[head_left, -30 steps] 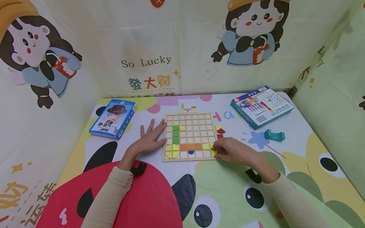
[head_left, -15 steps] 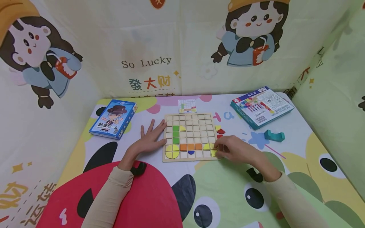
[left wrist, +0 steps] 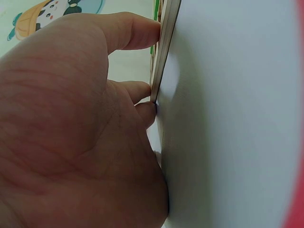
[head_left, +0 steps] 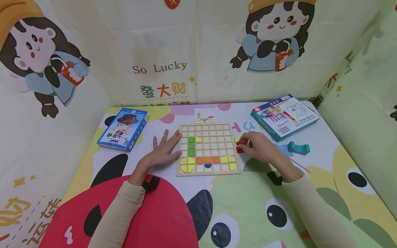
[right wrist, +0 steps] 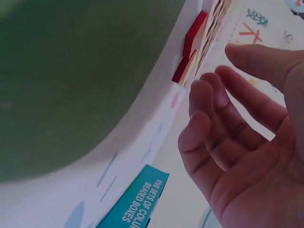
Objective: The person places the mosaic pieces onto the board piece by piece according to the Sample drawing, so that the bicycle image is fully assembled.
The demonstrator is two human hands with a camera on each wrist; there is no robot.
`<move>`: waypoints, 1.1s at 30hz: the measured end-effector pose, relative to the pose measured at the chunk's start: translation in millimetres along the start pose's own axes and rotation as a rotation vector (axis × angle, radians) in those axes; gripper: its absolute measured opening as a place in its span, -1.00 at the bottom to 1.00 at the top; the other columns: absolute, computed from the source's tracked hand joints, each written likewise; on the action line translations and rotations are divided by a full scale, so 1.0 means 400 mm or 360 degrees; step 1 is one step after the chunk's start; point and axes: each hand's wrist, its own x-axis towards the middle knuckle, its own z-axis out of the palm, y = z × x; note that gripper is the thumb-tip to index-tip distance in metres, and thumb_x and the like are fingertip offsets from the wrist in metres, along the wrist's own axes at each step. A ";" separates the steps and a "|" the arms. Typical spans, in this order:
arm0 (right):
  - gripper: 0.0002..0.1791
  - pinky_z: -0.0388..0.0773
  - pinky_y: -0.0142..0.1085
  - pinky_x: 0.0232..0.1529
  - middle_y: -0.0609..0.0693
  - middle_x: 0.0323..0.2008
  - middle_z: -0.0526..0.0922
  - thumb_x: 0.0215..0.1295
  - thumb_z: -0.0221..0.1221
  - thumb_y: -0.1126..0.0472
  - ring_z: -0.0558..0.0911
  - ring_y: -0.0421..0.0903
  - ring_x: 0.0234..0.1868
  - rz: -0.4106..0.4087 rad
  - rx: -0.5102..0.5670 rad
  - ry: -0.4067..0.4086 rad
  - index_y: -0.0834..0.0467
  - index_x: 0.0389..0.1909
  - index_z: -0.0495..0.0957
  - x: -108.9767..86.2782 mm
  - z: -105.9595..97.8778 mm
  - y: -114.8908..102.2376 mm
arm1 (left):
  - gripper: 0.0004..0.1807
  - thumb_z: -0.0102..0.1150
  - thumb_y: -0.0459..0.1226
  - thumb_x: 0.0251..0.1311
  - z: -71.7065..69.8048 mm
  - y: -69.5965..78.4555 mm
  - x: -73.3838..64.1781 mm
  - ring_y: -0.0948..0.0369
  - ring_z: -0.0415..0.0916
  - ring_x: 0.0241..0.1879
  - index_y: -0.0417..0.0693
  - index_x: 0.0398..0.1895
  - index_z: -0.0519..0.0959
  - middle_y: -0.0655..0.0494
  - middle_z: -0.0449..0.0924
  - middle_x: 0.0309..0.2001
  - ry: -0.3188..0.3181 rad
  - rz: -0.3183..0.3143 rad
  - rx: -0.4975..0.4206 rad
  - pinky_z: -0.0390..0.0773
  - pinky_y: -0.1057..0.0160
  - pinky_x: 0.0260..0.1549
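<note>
A wooden grid board (head_left: 210,132) lies on the table with green squares (head_left: 191,145), orange squares (head_left: 207,159), yellow quarter-round pieces (head_left: 187,165) and a blue half-round piece (head_left: 207,165) in its cells. My left hand (head_left: 162,151) touches the board's left edge with spread fingers. At the right edge, my right hand (head_left: 258,146) reaches over the loose red pieces (head_left: 239,150), partly hiding them. In the right wrist view, thumb and forefinger stand apart with nothing visible between them, close to two red pieces (right wrist: 194,35). A loose yellow piece (head_left: 236,139) lies beside them.
Behind the board lies a small printed pattern card (head_left: 203,115). A blue game box (head_left: 123,129) is at the left, and a teal-edged box (head_left: 284,116) at the back right. In front of that box sits a teal curved block (head_left: 298,147).
My right hand has left the yellow piece at the board's lower right corner and moved up and slightly right to the red pieces. My left hand has stayed still.
</note>
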 end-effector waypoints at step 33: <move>-0.70 0.61 -0.19 -0.13 0.16 -0.13 0.69 0.43 0.28 0.17 0.58 0.04 -0.14 0.0188 -0.0136 -0.0128 0.24 0.07 0.66 0.109 0.011 0.006 | -0.07 0.06 0.09 0.45 -0.007 0.014 -0.009 -0.11 -0.69 0.74 0.14 0.76 -0.09 0.15 -0.29 0.79 0.0004 -0.0005 -0.0022 -0.75 -0.45 0.50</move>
